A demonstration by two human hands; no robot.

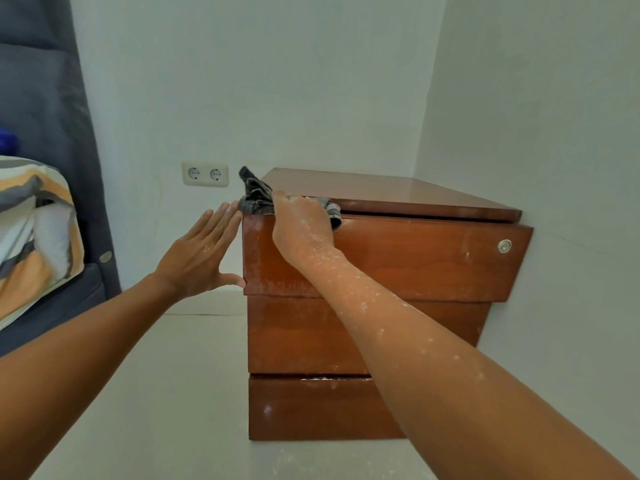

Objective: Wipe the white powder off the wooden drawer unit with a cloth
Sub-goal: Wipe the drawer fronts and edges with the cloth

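Two hands: our right hand grips the dark cloth; our left hand is flat, fingers straight, at the unit's left side.
Wooden drawer unit: at 12 o'clock.
Powder: at 6 o'clock below the cloth, right hand nearer.

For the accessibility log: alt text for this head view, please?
A person's right hand presses a dark cloth on the top front-left edge of a wooden drawer unit, while the open left hand rests against its left side. White powder streaks the drawer fronts and right forearm.
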